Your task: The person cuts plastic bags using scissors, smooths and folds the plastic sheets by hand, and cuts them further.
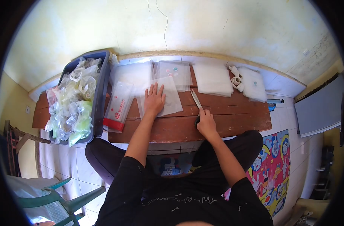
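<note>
My left hand (155, 101) lies flat, fingers spread, on a clear plastic bag (172, 98) on the brown wooden table (232, 116). In my right hand (206, 122) is a pair of scissors (196, 99), held by its dark handle, with the blades pointing away from me. The blades look closed or nearly so. Left of my left hand lies a printed plastic bag (117, 107) with a red end and the word "BAWANG". Behind my hands are a stack of clear bags (136, 71) and more clear bags with small printed marks (177, 69).
A dark blue bin (100, 83) full of crumpled plastic bags stands at the left. Farther right are a stack of white plastic sheets (213, 79), white rolls (236, 80) and another plastic stack (254, 84). A green chair (72, 203) is at lower left.
</note>
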